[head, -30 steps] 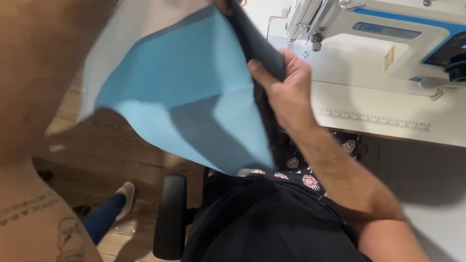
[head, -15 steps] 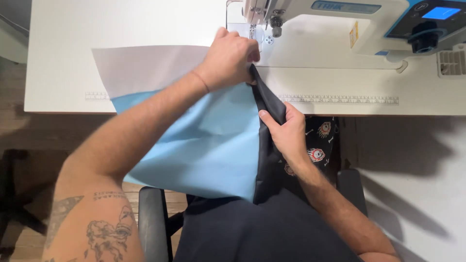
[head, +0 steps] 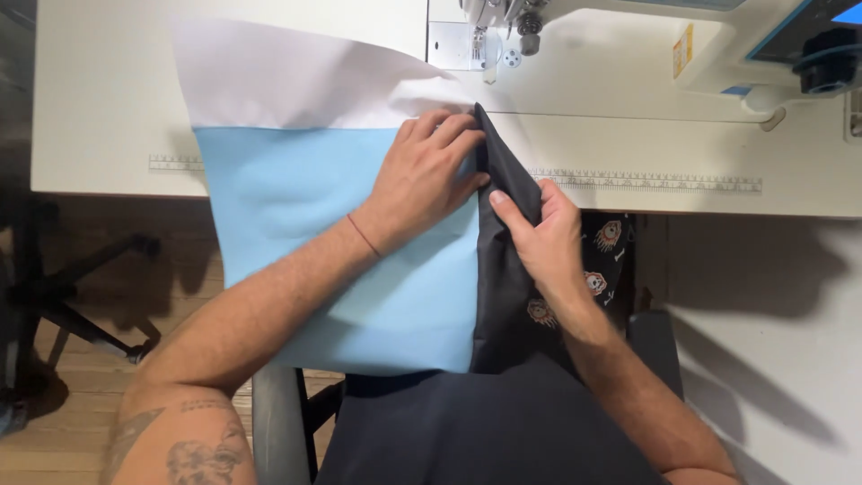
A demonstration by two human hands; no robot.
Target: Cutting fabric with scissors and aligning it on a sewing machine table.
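A light blue fabric panel point(head: 296, 216) with a white band point(head: 287, 81) at its far end lies over the table's front edge and hangs toward my lap. A black fabric strip point(head: 507, 287) runs along its right edge. My left hand point(head: 426, 171) presses flat on the blue panel beside that edge, fingers apart. My right hand point(head: 539, 224) pinches the black strip between thumb and fingers, just in front of the sewing machine's needle area point(head: 489, 45).
The white sewing machine point(head: 646, 54) stands at the far right of the white table point(head: 90, 108), with a ruler strip point(head: 646, 182) along the front edge. A dark chair base point(head: 63, 287) stands on the wooden floor at left. My chair's armrests flank my lap.
The fabric has come down from the air onto the table and spread flatter. Both hands have settled along its right edge, and my view has moved closer to the machine.
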